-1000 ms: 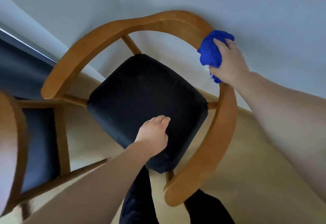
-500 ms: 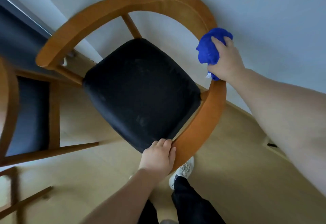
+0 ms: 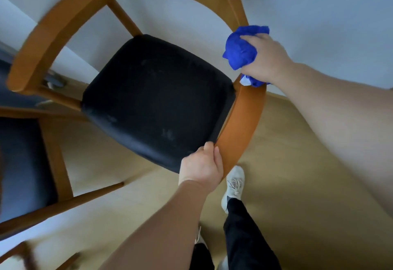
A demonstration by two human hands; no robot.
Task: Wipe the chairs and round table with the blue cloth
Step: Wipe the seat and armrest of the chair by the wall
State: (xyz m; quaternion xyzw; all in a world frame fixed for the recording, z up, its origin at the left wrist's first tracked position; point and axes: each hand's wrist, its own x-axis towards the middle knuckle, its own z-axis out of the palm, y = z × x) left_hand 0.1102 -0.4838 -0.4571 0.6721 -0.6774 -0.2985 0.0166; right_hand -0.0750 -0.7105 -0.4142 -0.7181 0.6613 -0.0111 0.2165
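Note:
A wooden chair (image 3: 242,118) with a curved armrest rail and a black seat cushion (image 3: 157,99) fills the middle of the head view. My right hand (image 3: 268,59) grips the bunched blue cloth (image 3: 240,50) and holds it against the right side of the rail, near the back. Lower down, my left hand (image 3: 202,167) grips the front end of that same right armrest, fingers curled over its inner edge beside the cushion. The round table is out of sight.
A second wooden chair (image 3: 55,159) with a dark seat stands at the left, close to the first. A pale wall (image 3: 319,10) rises right behind the chairs. My feet (image 3: 234,184) stand on the light wood floor below the armrest.
My left hand left the seat cushion and took hold of the front end of the right armrest. The chair has turned and shifted in view. My right hand keeps the cloth on the rail.

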